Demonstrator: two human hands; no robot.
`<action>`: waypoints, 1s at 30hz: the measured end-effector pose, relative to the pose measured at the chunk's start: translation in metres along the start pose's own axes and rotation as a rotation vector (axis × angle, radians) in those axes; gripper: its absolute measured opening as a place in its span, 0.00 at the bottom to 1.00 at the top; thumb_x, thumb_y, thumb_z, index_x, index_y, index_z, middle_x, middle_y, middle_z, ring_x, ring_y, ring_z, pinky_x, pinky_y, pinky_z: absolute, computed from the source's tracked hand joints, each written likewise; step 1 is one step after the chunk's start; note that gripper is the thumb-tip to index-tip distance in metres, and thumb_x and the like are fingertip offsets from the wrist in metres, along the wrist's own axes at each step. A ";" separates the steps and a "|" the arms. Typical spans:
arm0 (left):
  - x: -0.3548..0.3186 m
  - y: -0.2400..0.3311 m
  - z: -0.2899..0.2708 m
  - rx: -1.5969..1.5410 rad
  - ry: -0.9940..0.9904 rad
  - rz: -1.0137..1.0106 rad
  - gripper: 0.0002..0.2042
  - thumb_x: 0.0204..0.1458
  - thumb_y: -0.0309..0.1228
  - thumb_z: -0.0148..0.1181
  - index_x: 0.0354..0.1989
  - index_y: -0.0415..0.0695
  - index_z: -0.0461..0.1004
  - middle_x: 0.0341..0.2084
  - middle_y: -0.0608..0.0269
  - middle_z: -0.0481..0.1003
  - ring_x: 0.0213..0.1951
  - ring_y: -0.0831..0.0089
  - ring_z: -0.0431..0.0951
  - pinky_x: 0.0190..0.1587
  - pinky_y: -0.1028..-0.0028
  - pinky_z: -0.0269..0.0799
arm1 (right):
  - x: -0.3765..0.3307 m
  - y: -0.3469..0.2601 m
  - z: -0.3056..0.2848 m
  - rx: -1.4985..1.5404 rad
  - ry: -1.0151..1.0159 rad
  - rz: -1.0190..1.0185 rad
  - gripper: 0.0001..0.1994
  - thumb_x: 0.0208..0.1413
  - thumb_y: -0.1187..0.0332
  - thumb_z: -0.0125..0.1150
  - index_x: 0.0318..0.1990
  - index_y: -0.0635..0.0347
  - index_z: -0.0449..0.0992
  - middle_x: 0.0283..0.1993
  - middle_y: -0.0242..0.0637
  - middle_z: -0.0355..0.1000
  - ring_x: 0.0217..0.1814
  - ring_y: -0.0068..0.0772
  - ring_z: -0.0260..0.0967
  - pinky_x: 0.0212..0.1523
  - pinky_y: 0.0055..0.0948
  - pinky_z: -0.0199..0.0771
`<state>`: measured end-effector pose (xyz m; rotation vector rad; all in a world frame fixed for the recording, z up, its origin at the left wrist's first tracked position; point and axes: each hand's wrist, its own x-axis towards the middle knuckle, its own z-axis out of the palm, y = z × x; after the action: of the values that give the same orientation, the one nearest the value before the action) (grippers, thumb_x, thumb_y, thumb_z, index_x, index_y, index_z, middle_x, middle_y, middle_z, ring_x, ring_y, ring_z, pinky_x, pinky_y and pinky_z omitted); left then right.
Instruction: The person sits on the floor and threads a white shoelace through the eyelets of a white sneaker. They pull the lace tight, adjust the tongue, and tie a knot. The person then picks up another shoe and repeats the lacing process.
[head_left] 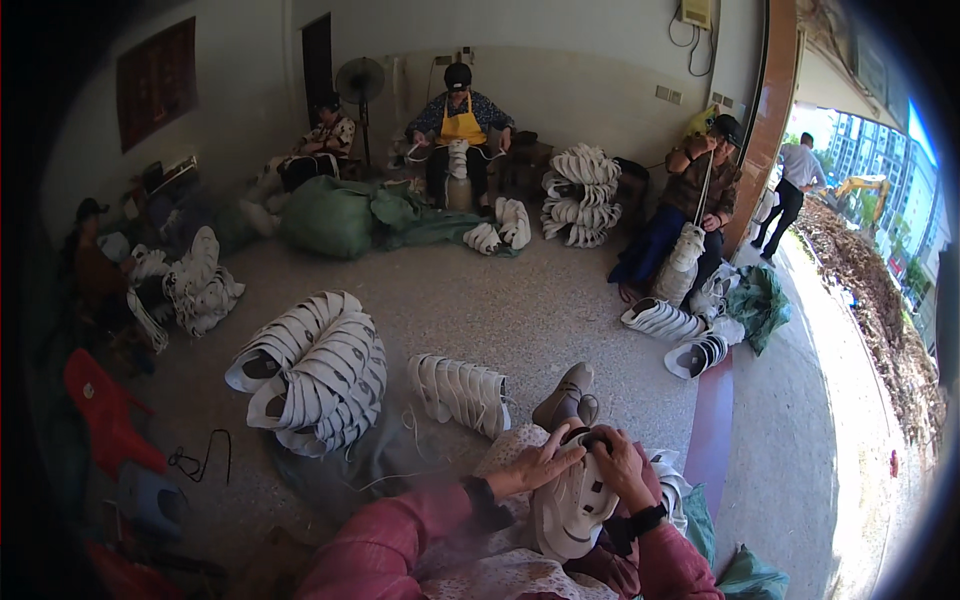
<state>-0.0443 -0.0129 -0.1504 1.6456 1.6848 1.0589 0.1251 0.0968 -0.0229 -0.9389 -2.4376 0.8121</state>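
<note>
A white shoe upper (570, 515) lies across my lap, its rounded toe end toward me and its dark-lined opening away from me. My right hand (622, 468) grips the upper beside that opening, fingers bent over its edge. From the other side my left hand (538, 466) reaches across, fingers stretched out and touching the upper near the opening. Whether a lace is between my fingertips is too small to tell. Just beyond my knees a row of nested white uppers (460, 392) rests on the floor, with a loose white lace (412, 428) beside it.
A large stack of uppers (320, 370) stands front left, near a red chair (105, 410). Several seated people work around the room, one in a yellow apron (462, 124). Green sacks (330, 218) lie behind. At right, a doorway opens onto a sunlit path (790, 430).
</note>
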 end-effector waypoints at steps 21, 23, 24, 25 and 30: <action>0.059 0.087 -0.069 -0.684 -0.378 -0.352 0.41 0.58 0.65 0.53 0.65 0.38 0.65 0.56 0.55 0.71 0.58 0.70 0.70 0.60 0.73 0.64 | -0.101 -0.129 -0.158 1.416 -0.635 -0.047 0.12 0.61 0.73 0.59 0.47 0.73 0.75 0.47 0.53 0.74 0.54 0.49 0.73 0.60 0.46 0.70; 0.077 0.094 -0.061 -0.669 -0.396 -0.488 0.38 0.60 0.63 0.51 0.66 0.42 0.65 0.53 0.58 0.73 0.56 0.72 0.71 0.60 0.74 0.64 | -0.127 -0.154 -0.168 1.668 -0.849 -0.264 0.11 0.59 0.74 0.61 0.45 0.73 0.76 0.47 0.56 0.74 0.52 0.54 0.74 0.56 0.52 0.72; 0.079 0.135 -0.061 -0.638 -0.393 -0.602 0.37 0.61 0.62 0.50 0.67 0.44 0.64 0.53 0.57 0.73 0.57 0.72 0.71 0.60 0.74 0.64 | -0.130 -0.166 -0.167 1.764 -0.922 -0.302 0.13 0.57 0.74 0.64 0.47 0.73 0.77 0.47 0.55 0.73 0.53 0.50 0.72 0.57 0.46 0.70; 0.072 0.145 -0.065 -0.643 -0.383 -0.655 0.34 0.62 0.60 0.51 0.67 0.46 0.63 0.55 0.57 0.72 0.58 0.71 0.70 0.61 0.73 0.63 | -0.131 -0.174 -0.163 1.845 -0.993 -0.331 0.13 0.55 0.74 0.66 0.47 0.72 0.78 0.47 0.54 0.73 0.53 0.46 0.71 0.56 0.43 0.68; 0.044 0.198 -0.085 -0.544 -0.464 -0.337 0.31 0.60 0.37 0.59 0.71 0.53 0.56 0.66 0.51 0.63 0.68 0.60 0.64 0.69 0.67 0.56 | -0.126 -0.180 -0.174 1.958 -1.116 -0.265 0.11 0.51 0.78 0.68 0.44 0.70 0.80 0.47 0.50 0.71 0.51 0.40 0.68 0.52 0.38 0.66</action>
<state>-0.0102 0.0054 0.0662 1.0986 1.1770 0.7951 0.2238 -0.0360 0.2036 0.7511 -0.8433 2.9532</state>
